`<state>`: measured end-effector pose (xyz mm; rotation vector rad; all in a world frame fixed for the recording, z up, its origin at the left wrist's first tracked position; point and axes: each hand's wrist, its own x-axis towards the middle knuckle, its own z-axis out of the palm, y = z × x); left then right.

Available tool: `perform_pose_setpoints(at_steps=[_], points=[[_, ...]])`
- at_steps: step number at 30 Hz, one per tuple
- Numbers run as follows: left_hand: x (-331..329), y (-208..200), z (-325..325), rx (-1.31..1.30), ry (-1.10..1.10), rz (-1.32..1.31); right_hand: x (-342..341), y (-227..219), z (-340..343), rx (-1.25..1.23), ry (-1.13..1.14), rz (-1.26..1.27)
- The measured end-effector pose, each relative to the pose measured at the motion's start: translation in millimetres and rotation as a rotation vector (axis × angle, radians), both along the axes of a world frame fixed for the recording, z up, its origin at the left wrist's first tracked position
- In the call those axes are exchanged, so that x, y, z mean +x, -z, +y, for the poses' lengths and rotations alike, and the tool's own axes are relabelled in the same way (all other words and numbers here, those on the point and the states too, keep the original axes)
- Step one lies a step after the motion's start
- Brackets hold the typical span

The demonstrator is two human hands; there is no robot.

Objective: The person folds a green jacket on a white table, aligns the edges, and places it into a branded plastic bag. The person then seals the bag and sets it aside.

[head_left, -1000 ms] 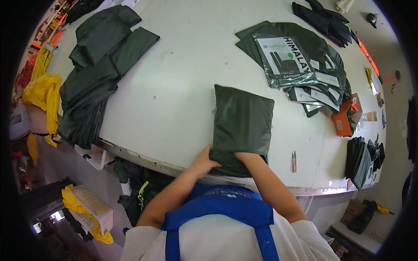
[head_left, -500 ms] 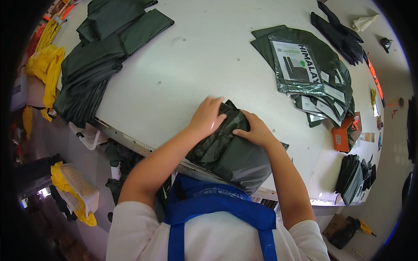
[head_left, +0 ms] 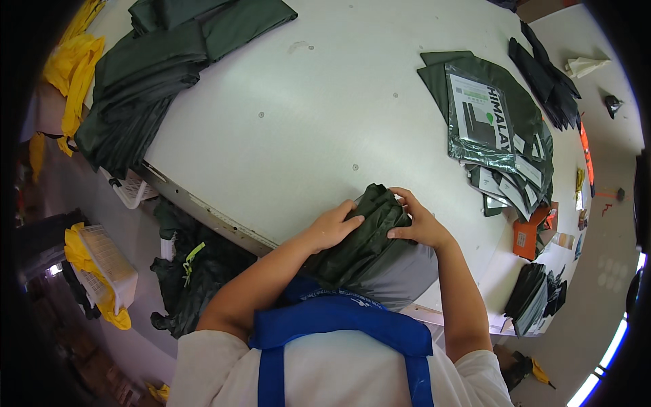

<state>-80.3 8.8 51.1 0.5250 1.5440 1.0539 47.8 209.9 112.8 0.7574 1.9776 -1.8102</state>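
A dark green bundle of thin, slightly glossy fabric (head_left: 369, 234) lies gathered at the table edge right before my body. It is creased along its length, and its lower right part catches a greyish sheen. On the bundle's left side my left hand (head_left: 333, 226) grips the cloth, thumb on top and fingers partly hidden behind. Opposite it, my right hand (head_left: 422, 220) curls round the far right corner, with the thumb pressed against the folds. The bundle's underside is out of sight.
Folded dark green garments (head_left: 156, 74) are piled at the table's left. At right lie flat green pouches under a clear printed package (head_left: 480, 119), then an orange box (head_left: 530, 234) and stacked dark pieces (head_left: 532, 298). Baskets with yellow cloth (head_left: 108, 268) stand below left.
The view has shifted, so the table's contents sit differently in it. Between my hands the fabric is bunched into tighter upright folds, and my right hand's fingers have moved round its far corner.
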Motion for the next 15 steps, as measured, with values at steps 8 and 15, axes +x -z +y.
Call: perform_pose_setpoints(at_steps=[8,15], points=[[7,-2,8,0.034,-0.073,-0.022,-7,-17,9,0.035,-0.11,-0.057],[-4,2,22,-0.018,-0.08,-0.832,-9,-19,18,0.035,-0.248,0.117]])
